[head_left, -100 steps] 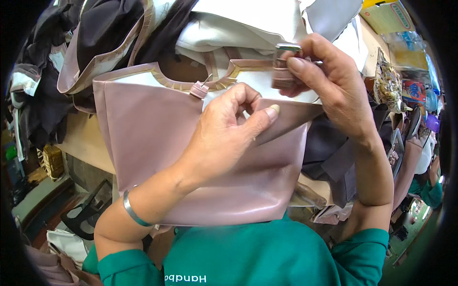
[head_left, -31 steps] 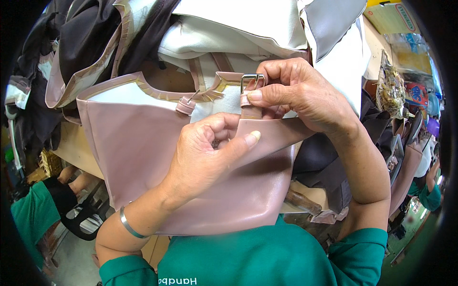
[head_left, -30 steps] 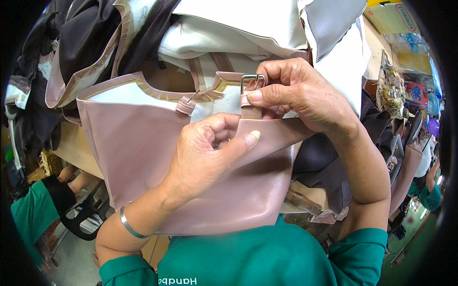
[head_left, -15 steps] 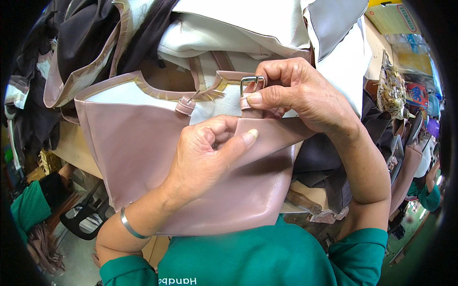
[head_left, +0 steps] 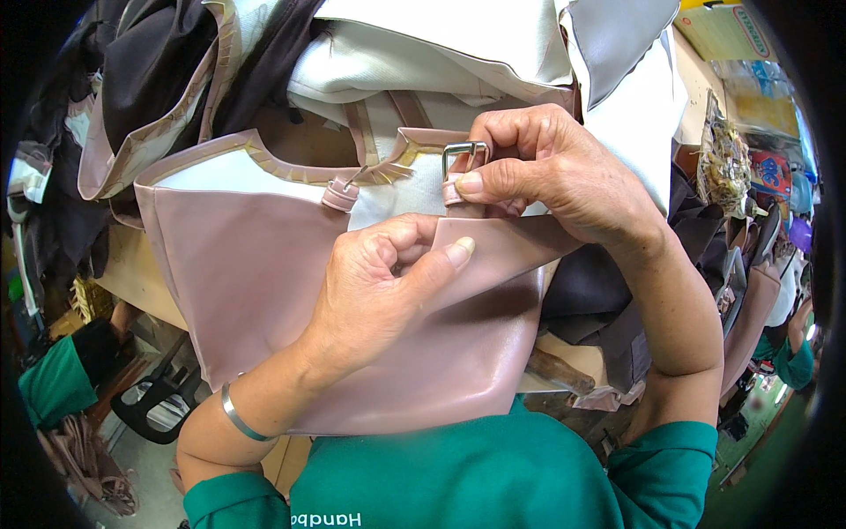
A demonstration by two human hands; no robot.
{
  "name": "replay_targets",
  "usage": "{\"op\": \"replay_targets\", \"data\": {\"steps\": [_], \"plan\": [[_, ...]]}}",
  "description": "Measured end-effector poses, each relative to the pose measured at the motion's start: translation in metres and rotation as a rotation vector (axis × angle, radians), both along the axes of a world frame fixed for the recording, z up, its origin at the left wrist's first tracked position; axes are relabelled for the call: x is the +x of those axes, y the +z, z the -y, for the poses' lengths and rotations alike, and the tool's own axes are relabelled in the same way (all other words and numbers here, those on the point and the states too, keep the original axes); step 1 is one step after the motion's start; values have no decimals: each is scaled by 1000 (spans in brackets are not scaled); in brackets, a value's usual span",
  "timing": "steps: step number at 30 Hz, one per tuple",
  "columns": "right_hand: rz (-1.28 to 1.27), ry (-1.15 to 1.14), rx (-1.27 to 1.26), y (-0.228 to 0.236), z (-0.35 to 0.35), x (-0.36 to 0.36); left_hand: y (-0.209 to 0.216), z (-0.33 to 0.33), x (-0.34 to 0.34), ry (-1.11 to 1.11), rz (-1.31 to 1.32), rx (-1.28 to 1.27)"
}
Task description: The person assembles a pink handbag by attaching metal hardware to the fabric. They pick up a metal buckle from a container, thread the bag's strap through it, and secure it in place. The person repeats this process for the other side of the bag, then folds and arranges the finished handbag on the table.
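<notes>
A dusty-pink leather bag body lies before me, its white lining showing along the top edge. My left hand pinches a folded-over flap of the pink leather between thumb and fingers. Just above that flap, my right hand grips a short pink strap tab that carries a silver square buckle. The thumb presses on the tab right below the buckle, and the other fingers curl behind it, partly hidden. Another small pink tab with a metal prong is on the bag's upper edge to the left.
Unfinished bag pieces with white lining are heaped at the back, with dark fabric at the back left. A wooden handle rests on the table at right, beside dark cloth. Other people's green sleeves show at both sides.
Both hands keep their grips on the flap and the buckle tab. The bag's left part and tab appear shifted very slightly left; little else differs.
</notes>
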State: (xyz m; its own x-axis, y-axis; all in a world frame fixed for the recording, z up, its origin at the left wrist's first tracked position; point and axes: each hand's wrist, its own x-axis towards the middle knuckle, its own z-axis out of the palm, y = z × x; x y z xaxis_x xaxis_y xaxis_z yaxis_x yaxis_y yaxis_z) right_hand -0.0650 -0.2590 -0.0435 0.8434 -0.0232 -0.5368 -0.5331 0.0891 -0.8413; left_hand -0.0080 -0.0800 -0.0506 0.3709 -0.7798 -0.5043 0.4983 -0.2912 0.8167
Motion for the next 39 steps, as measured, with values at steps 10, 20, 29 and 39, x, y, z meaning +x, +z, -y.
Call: {"op": "replay_targets", "data": {"steps": [10,20,29,39], "plan": [[8,15,14,1,0,0,-2,-2,-1,-8,47,19],[39,18,75,0,0,-1,-5,-4,3,-47,69,55],[48,29,51,8,-2,-1,-8,-4,2,2,-9,-21],[168,121,86,20,-5,-10,0,-4,4,-21,-267,-130]]}}
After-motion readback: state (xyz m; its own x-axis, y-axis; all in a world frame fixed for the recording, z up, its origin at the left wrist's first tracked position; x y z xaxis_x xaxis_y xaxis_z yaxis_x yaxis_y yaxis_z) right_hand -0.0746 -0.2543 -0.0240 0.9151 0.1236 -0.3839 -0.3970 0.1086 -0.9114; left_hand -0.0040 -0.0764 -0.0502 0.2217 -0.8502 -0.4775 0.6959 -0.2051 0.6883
